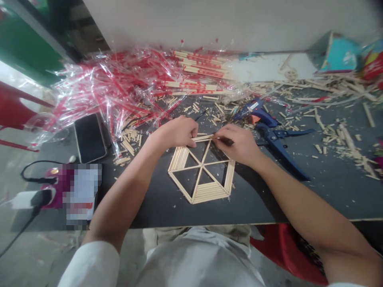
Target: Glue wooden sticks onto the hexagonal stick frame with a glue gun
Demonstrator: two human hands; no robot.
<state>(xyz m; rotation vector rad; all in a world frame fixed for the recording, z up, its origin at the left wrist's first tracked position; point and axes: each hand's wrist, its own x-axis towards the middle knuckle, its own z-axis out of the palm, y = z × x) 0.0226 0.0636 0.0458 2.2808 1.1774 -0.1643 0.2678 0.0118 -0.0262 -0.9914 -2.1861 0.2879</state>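
Note:
A hexagonal frame point(201, 165) of pale wooden chopstick pieces lies flat on the dark table, with spokes meeting at its middle. Rows of pieces fill its upper-left, right and bottom sections. A short chopstick piece point(203, 138) lies along the far edge, between my two hands. My left hand point(183, 131) is closed, thumb and fingertips pinching the piece's left end. At the other end, my right hand point(235, 142) is closed, its fingertips pinched at the far right corner. My right palm partly covers the frame's upper-right side.
Red-and-clear wrappers point(119, 83) heap at the back left, beside wrapped chopsticks point(203, 65). A blue glue gun point(260, 111) and blue cutters point(278, 149) lie right of my hands. Offcuts point(347, 139) litter the right side. Two phones, one black point(90, 137), and a purple power strip point(56, 185) occupy the left.

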